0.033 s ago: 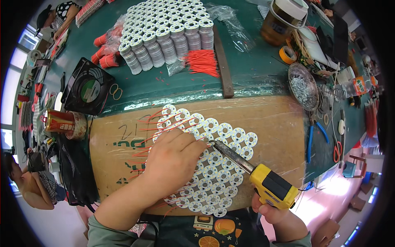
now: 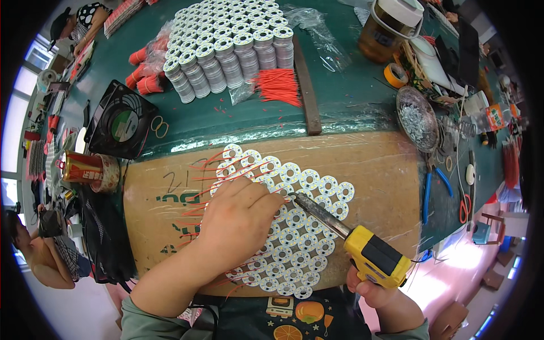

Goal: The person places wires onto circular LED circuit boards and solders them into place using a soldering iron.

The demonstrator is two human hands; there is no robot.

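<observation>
Several rows of white ring-shaped LED circuit boards (image 2: 309, 242) lie flat in a slanted block, with thin red wires (image 2: 195, 213) trailing off their left side. My left hand (image 2: 235, 218) rests over the block, thumb and fingers pinched together at one ring. Whatever is between those fingertips is hidden. My right hand (image 2: 374, 292) is wrapped round the grip of a yellow and black soldering gun (image 2: 377, 258). The dark tip of the gun meets the boards right beside my left fingertips.
Beneath the rings is a brown cardboard sheet (image 2: 379, 170). Farther off stand stacked ring boards (image 2: 226, 54), a red wire pile (image 2: 277, 86) and a metal bar (image 2: 306, 90). A black fan (image 2: 120, 119) and a can (image 2: 82, 167) are left; a metal dish (image 2: 418, 119) and blue-handled pliers (image 2: 435, 190) are right.
</observation>
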